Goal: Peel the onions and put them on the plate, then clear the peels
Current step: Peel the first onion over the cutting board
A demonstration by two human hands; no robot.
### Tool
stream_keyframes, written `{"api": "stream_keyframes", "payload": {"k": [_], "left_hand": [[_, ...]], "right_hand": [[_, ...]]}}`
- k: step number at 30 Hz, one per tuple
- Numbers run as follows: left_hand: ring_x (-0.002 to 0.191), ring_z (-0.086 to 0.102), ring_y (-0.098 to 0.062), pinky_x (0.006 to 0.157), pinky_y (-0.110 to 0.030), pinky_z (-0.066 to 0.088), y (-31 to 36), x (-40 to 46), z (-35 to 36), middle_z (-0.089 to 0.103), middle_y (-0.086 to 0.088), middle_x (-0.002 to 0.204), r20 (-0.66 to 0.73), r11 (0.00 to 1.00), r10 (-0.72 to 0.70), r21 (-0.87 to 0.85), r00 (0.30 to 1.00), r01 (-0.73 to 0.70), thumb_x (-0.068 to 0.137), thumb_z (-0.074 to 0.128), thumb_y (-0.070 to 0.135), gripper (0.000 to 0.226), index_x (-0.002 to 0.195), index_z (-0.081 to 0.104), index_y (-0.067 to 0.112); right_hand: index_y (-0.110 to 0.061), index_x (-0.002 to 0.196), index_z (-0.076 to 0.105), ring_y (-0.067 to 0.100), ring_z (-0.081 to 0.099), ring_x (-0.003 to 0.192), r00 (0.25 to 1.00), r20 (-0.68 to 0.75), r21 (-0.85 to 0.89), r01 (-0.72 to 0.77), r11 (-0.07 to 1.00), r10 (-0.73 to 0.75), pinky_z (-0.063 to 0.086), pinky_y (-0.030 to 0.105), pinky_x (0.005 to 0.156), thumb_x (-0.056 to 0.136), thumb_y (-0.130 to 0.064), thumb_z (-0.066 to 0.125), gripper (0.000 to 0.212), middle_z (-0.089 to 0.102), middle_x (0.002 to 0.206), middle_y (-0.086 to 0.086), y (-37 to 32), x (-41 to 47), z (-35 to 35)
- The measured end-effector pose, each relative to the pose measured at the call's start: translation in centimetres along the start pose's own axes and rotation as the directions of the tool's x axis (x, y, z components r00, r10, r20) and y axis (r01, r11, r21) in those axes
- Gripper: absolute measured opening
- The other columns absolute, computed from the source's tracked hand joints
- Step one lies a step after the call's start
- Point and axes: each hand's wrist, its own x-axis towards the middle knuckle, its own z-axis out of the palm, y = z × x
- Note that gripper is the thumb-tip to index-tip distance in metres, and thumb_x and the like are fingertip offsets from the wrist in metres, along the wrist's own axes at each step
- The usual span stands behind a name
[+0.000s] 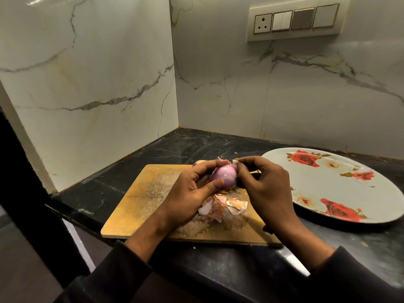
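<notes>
A purple onion (224,176) with most of its skin off is held above the wooden cutting board (140,200). My left hand (192,189) grips it from the left, thumb across its front. My right hand (262,184) pinches a strip of skin at the onion's top right; a dark handle shows under its fingers. A heap of pale pink peels (220,208) lies on the board beneath the hands. Another onion (199,162) peeks out behind my left hand, mostly hidden. The white plate (341,189) with red roses sits to the right, with no onions on it.
The dark stone counter (196,145) fills a corner between two marble walls. Its front edge runs just below the board. A switch panel (293,20) is mounted high on the back wall. Small peel bits dot the counter.
</notes>
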Motion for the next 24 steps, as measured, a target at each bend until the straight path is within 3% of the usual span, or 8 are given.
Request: {"api": "stream_keyframes", "payload": {"k": [4, 7, 15, 18, 24], "left_hand": [[0.122, 0.061, -0.007, 0.093, -0.022, 0.053, -0.01, 0.04, 0.12, 0.062, 0.002, 0.130, 0.022, 1.000, -0.012, -0.005, 1.000, 0.012, 0.085, 0.066, 0.018, 0.045, 0.130, 0.058, 0.020], [0.122, 0.062, -0.011, 0.092, -0.024, 0.054, -0.24, 0.04, -0.07, 0.061, -0.004, 0.133, 0.007, 0.997, -0.036, -0.063, 0.999, 0.037, 0.090, 0.062, 0.013, 0.039, 0.129, 0.058, 0.022], [0.121, 0.064, -0.015, 0.093, -0.026, 0.055, -0.24, -0.01, -0.32, 0.065, -0.002, 0.131, 0.043, 0.988, -0.069, -0.135, 0.997, 0.075, 0.097, 0.055, 0.006, 0.037, 0.132, 0.057, 0.017], [0.122, 0.064, -0.017, 0.094, -0.027, 0.055, -0.17, -0.03, -0.45, 0.067, 0.000, 0.129, 0.041, 0.983, -0.067, -0.167, 0.997, 0.073, 0.094, 0.056, 0.011, 0.036, 0.130, 0.058, 0.019], [0.124, 0.062, -0.020, 0.099, -0.036, 0.054, -0.48, 0.00, -0.66, 0.064, 0.000, 0.133, 0.035, 0.992, -0.049, -0.116, 0.998, 0.053, 0.096, 0.055, 0.016, 0.037, 0.132, 0.059, 0.021]], "right_hand": [[-0.020, 0.108, 0.073, 0.013, 0.070, 0.093, 0.988, 0.071, 0.129, -0.148, 0.981, 0.140, 0.063, 0.039, 0.079, 0.098, -0.021, 0.065, 0.013, 0.073, 0.096, -0.006, 0.83, 0.08, 0.27], [-0.024, 0.113, 0.072, 0.016, 0.071, 0.101, 0.969, 0.159, 0.233, -0.225, 0.946, 0.191, 0.062, 0.044, 0.083, 0.099, -0.026, 0.063, 0.017, 0.073, 0.103, -0.005, 0.76, -0.16, 0.63], [-0.023, 0.112, 0.071, 0.011, 0.070, 0.093, 0.990, 0.114, 0.097, -0.094, 0.991, 0.082, 0.062, 0.027, 0.078, 0.096, -0.017, 0.065, 0.018, 0.071, 0.094, -0.011, 0.40, 0.09, 0.17], [-0.015, 0.115, 0.074, 0.012, 0.071, 0.090, 0.995, 0.091, 0.083, -0.060, 0.995, 0.052, 0.063, 0.028, 0.076, 0.095, -0.016, 0.067, 0.021, 0.074, 0.097, -0.004, 0.50, 0.05, 0.13], [-0.016, 0.112, 0.074, 0.009, 0.071, 0.087, 0.999, 0.050, 0.038, -0.013, 0.999, 0.012, 0.062, 0.026, 0.075, 0.094, -0.014, 0.069, 0.019, 0.074, 0.097, -0.003, 0.58, -0.10, 0.00]]}}
